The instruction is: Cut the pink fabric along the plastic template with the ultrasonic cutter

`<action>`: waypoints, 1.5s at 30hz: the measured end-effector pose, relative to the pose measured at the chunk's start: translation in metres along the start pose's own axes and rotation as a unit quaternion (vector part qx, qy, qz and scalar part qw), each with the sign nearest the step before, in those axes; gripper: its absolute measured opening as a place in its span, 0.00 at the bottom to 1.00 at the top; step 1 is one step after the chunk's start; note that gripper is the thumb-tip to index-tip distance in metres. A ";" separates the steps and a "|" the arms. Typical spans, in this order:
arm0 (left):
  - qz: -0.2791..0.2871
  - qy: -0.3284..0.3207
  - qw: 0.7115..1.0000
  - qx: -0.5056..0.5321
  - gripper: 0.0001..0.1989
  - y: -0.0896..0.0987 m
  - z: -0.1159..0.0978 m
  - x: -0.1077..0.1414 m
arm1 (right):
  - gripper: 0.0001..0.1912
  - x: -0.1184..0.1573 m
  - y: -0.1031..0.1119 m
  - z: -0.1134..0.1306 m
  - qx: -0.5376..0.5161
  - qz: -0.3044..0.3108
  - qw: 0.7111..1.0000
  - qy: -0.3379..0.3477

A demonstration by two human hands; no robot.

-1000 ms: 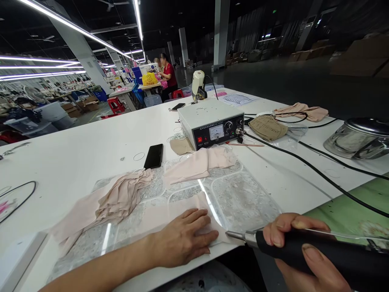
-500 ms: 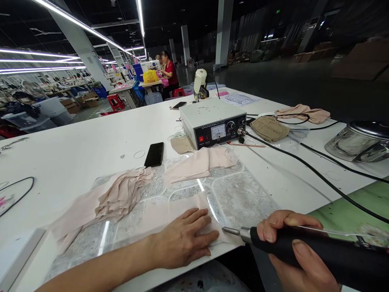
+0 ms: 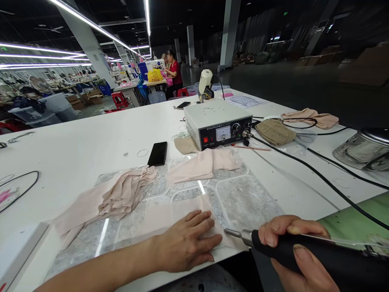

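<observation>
A pale pink piece of fabric (image 3: 161, 217) lies on a clear-topped grey patterned mat (image 3: 243, 194) at the table's near edge. My left hand (image 3: 190, 241) rests flat on this fabric, fingers stretched out. In my right hand (image 3: 300, 251) is a black ultrasonic handpiece (image 3: 279, 245), gripped like a thick pen. Its slim metal tip points left and meets the fabric just beside my left fingers. To the left lies a fanned stack of pink fabric pieces (image 3: 124, 194). Another folded pink fabric bundle (image 3: 203, 164) sits beyond my left hand.
An ultrasonic generator box (image 3: 219, 117) stands behind the mat, its black cable (image 3: 304, 166) running right. Also on the table are a phone (image 3: 157, 154), brown templates (image 3: 275, 132), a metal-lidded glass container (image 3: 363, 148) and a white box (image 3: 24, 255). A person in red (image 3: 174, 71) sits farther off.
The whole view has shifted slightly, so things appear a little farther right. Both hands keep nearly the same pose, with the handpiece's tip still at the fabric.
</observation>
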State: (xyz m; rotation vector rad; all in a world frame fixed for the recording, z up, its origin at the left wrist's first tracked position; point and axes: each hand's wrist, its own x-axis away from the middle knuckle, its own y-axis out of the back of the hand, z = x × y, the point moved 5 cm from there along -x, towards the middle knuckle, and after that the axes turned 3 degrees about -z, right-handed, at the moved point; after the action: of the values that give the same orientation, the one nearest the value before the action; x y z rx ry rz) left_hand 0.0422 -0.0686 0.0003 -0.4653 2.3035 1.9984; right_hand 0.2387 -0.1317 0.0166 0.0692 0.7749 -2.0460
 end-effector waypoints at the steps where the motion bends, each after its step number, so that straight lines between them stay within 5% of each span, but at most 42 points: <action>1: -0.002 -0.001 1.000 -0.002 0.20 0.000 0.000 0.000 | 0.03 0.000 -0.001 -0.001 -0.002 -0.004 1.000 0.000; 45: -0.030 -0.018 0.999 -0.007 0.21 -0.003 0.000 0.002 | 0.03 -0.017 -0.026 -0.013 0.041 0.031 0.998 0.028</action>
State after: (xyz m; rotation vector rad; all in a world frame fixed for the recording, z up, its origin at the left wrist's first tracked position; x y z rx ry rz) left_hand 0.0413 -0.0688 -0.0032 -0.4884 2.2281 1.9799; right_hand 0.2255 -0.1019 0.0251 0.1955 0.7147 -2.0234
